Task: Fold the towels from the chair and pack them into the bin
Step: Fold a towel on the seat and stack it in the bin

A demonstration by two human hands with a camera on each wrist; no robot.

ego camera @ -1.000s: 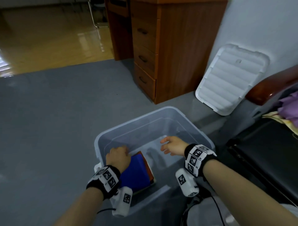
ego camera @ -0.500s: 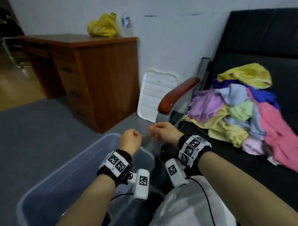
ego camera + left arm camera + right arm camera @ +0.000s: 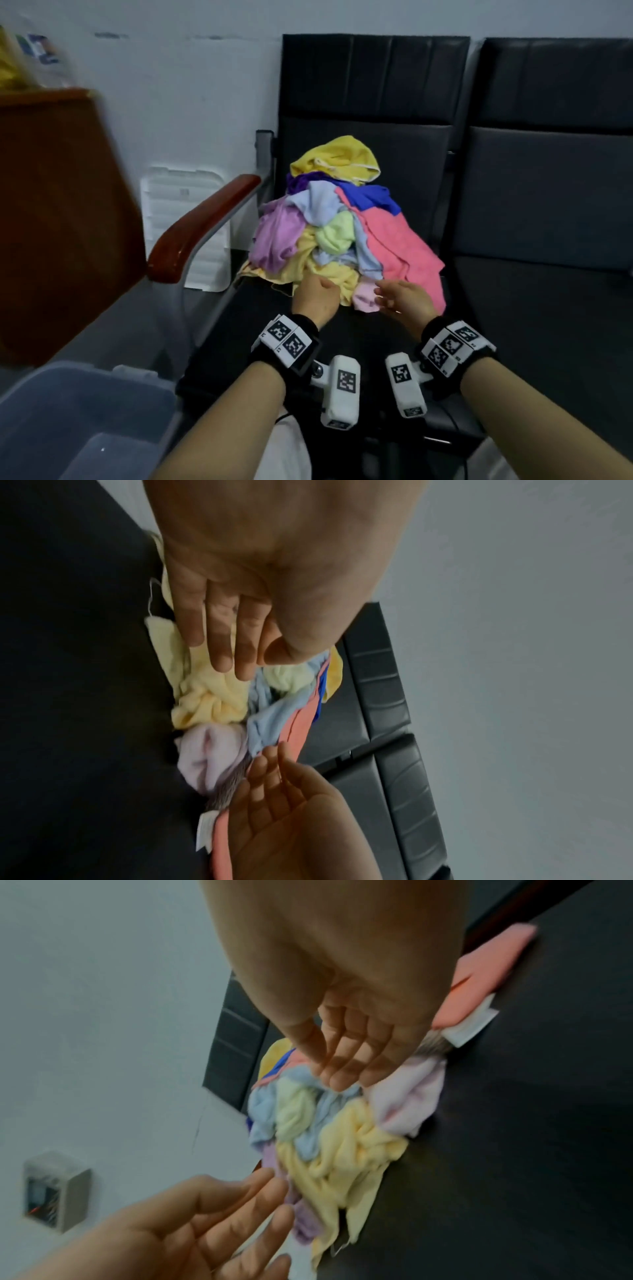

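Note:
A heap of crumpled towels (image 3: 342,226) in yellow, purple, blue, green and coral lies on the black chair seat (image 3: 260,335). My left hand (image 3: 317,296) hovers at the heap's near edge over the pale yellow towel (image 3: 209,696), fingers straight and holding nothing. My right hand (image 3: 399,298) is beside it, next to the pale pink towel (image 3: 364,298), fingers also straight and empty. The clear plastic bin (image 3: 85,394) stands at the lower left; its inside is mostly out of view.
The chair has a red-brown armrest (image 3: 202,226) on its left. A white bin lid (image 3: 186,226) leans on the wall behind it. A wooden desk (image 3: 58,212) stands at the left. A second black chair (image 3: 548,205) adjoins on the right.
Both hands left the bin, where a folded blue towel lay, and swung right to the towel heap on the chair. The view turned with them.

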